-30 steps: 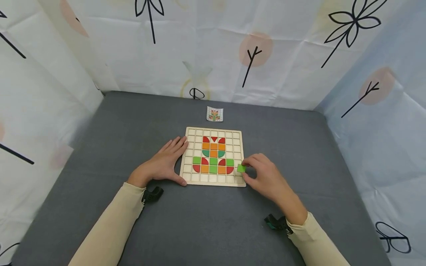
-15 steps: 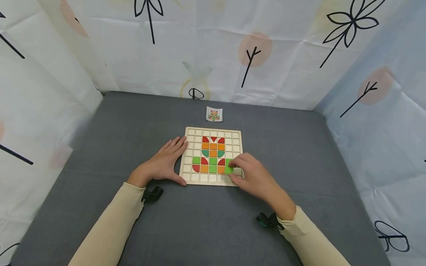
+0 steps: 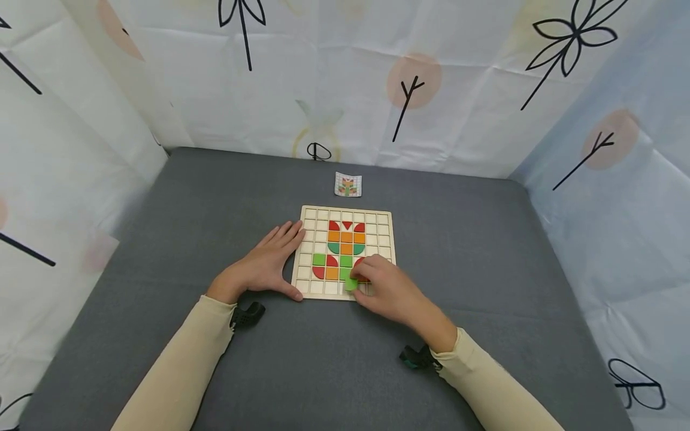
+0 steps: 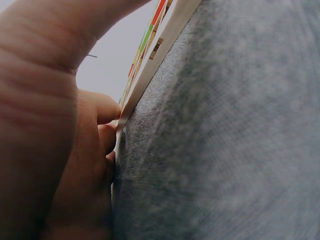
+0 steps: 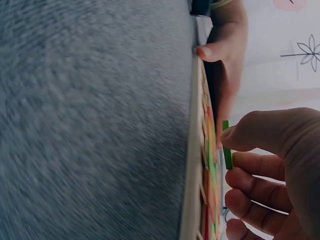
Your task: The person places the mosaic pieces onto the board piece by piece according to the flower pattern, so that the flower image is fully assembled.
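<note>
A light wooden grid board (image 3: pixel 318 290) lies on the grey table, with red, orange and green tiles set in several of its squares. My right hand (image 3: pixel 393 293) pinches a bright green square tile (image 3: pixel 351 284) between thumb and fingers above the board's lower middle. The right wrist view shows this green tile (image 5: pixel 227 145) edge-on, apart from the board surface. My left hand (image 3: pixel 269 260) lies with fingers extended along the board's left edge, the thumb at its near left corner. Some tiles on the right of the pattern are hidden behind my right hand.
A small card (image 3: pixel 348 185) printed with a coloured grid pattern lies beyond the board. Grey cloth covers the table (image 3: pixel 215 197). White curtains (image 3: pixel 334 78) with line-drawn plants stand around the back and sides.
My right hand has carried the green tile leftward across the board, from its right edge to the lower middle. My left hand has stayed in place.
</note>
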Action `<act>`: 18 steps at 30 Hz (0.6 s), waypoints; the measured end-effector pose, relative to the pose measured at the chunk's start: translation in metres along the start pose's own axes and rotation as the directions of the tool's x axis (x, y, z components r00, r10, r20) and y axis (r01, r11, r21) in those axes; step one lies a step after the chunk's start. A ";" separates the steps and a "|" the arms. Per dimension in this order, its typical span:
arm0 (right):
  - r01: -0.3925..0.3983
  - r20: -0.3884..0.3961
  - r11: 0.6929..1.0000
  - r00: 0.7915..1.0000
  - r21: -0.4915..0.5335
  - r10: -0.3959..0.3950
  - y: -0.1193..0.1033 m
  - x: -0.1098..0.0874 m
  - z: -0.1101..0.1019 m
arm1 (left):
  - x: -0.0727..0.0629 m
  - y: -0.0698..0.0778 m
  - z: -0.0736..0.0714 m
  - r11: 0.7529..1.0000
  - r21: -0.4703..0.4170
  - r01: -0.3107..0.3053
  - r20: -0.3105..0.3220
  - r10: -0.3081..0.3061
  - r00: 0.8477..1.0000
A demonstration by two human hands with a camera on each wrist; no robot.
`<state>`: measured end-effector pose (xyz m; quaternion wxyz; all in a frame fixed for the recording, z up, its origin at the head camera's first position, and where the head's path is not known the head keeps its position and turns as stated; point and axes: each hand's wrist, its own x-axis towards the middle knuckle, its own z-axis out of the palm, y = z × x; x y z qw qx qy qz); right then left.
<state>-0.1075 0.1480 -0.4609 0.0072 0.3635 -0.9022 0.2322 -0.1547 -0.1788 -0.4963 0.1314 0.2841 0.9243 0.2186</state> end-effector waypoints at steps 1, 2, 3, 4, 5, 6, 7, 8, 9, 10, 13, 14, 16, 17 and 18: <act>-0.003 0.008 1.000 1.000 -0.012 0.004 -0.001 0.001 0.002 | 0.000 0.000 0.000 1.000 -0.001 -0.002 -0.001 0.002 1.000; -0.006 0.013 1.000 1.000 -0.022 0.006 -0.002 0.001 0.003 | 0.000 0.000 0.000 1.000 -0.002 -0.003 -0.001 0.003 1.000; -0.008 0.015 1.000 1.000 -0.030 0.008 -0.002 0.002 0.005 | 0.000 0.000 0.000 1.000 -0.001 -0.002 0.000 0.002 1.000; -0.006 0.016 0.999 1.000 -0.041 0.006 -0.003 0.002 0.006 | 0.000 0.000 0.000 1.000 0.002 0.000 0.001 0.000 1.000; -0.001 0.014 0.999 1.000 -0.047 0.001 -0.004 0.003 0.007 | 0.000 0.000 -0.001 1.000 0.004 0.000 0.001 0.000 1.000; 0.007 0.011 0.999 1.000 -0.053 -0.007 -0.004 0.003 0.008 | 0.000 0.000 -0.001 1.000 0.006 0.001 0.002 -0.001 1.000; 0.015 0.007 0.998 1.000 -0.061 -0.015 -0.005 0.003 0.009 | 0.000 0.000 -0.001 1.000 0.008 0.001 0.003 -0.001 1.000; 0.023 0.003 0.998 1.000 -0.067 -0.023 -0.005 0.004 0.009 | 0.000 0.000 -0.001 1.000 0.007 0.001 0.003 -0.001 1.000; 0.030 -0.001 0.997 1.000 -0.073 -0.030 -0.005 0.004 0.010 | 0.000 0.001 -0.001 1.000 0.006 0.000 0.004 0.000 1.000; 0.036 -0.003 0.996 0.999 -0.080 -0.036 -0.005 0.004 0.011 | 0.000 0.001 -0.001 1.000 0.005 -0.001 0.004 0.001 1.000; 0.038 -0.002 0.996 0.999 -0.086 -0.038 -0.005 0.003 0.012 | 0.000 0.002 -0.002 1.000 0.004 -0.003 0.004 0.003 1.000; 0.036 0.001 0.996 0.999 -0.082 -0.036 -0.005 0.003 0.012 | 0.000 0.003 -0.002 1.000 0.003 -0.004 0.004 0.004 1.000; 0.031 0.007 0.997 1.000 -0.077 -0.030 -0.005 0.002 0.012 | 0.000 0.003 -0.002 1.000 0.007 -0.003 0.004 0.003 1.000; 0.029 0.008 0.997 1.000 -0.077 -0.029 -0.005 0.001 0.011 | 0.000 0.003 -0.002 1.000 0.008 -0.002 0.004 0.002 1.000; 0.028 0.008 0.997 1.000 -0.079 -0.027 -0.005 0.001 0.010 | 0.000 0.003 -0.002 1.000 0.007 -0.002 0.004 0.002 1.000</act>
